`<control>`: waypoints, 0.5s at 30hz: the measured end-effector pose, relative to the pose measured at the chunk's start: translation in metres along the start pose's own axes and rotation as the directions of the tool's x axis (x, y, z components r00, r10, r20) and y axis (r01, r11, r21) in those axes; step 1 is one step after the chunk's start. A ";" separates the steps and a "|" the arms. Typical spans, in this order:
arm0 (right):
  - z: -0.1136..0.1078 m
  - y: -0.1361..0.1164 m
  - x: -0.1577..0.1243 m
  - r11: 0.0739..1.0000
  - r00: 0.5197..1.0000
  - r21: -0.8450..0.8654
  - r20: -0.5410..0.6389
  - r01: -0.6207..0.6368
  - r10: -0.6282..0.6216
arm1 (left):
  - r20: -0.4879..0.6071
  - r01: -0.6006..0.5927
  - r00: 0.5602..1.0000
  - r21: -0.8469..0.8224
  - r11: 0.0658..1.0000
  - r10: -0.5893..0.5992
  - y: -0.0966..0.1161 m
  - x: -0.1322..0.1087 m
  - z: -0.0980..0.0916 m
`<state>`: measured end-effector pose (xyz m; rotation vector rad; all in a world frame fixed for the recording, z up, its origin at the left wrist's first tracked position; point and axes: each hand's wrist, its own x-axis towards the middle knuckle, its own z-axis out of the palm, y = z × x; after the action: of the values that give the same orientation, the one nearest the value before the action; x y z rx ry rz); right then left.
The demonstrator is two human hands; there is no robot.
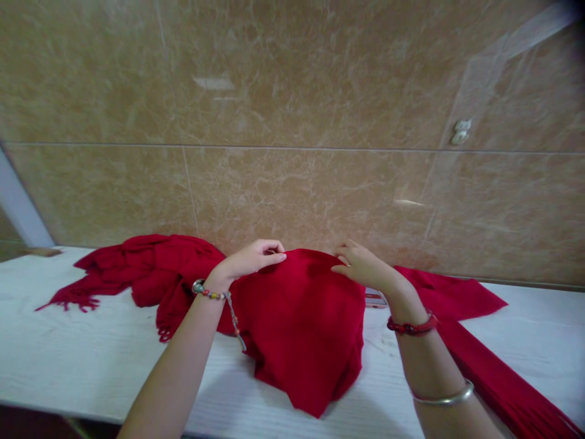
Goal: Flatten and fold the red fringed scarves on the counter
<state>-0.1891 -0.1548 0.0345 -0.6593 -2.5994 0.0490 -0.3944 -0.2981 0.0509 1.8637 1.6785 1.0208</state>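
A red scarf (301,323) hangs between my hands, its upper edge raised and its lower folds draping onto the white table. My left hand (256,257) pinches that edge at its left end between thumb and fingers. At the right end, my right hand (363,265) has thumb and fingers closed on the same edge. Crumpled to the left lies red fringed fabric (159,268). To the right, a red pointed piece (452,294) and a long fringed strip (498,372) spread out, partly behind my right forearm. Whether these pieces join the held scarf is hidden.
The white table (68,353) runs along a brown marbled tile wall (283,189). A flat, pink-edged object like a phone (375,299) lies partly covered behind the scarf. A small pale fixture (461,131) sits on the wall at right.
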 end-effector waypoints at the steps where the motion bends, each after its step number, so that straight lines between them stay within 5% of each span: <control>1: 0.002 -0.003 0.001 0.999 0.999 0.037 0.028 0.030 -0.031 | 0.018 0.018 1.000 0.002 1.000 -0.018 -0.002 0.002 0.002; 10: 0.033 -0.038 0.017 0.956 0.977 0.204 -0.079 0.213 -0.200 | 0.046 0.056 0.997 0.051 0.997 -0.058 0.007 0.003 0.011; 15: 0.022 -0.034 0.020 0.936 0.948 0.303 -0.309 0.180 -0.083 | -0.089 0.111 0.991 0.141 0.984 -0.099 -0.004 0.008 0.009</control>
<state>-0.2294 -0.1744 0.0279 -0.3386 -2.2697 0.3120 -0.3901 -0.2882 0.0442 1.8219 1.9238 0.9666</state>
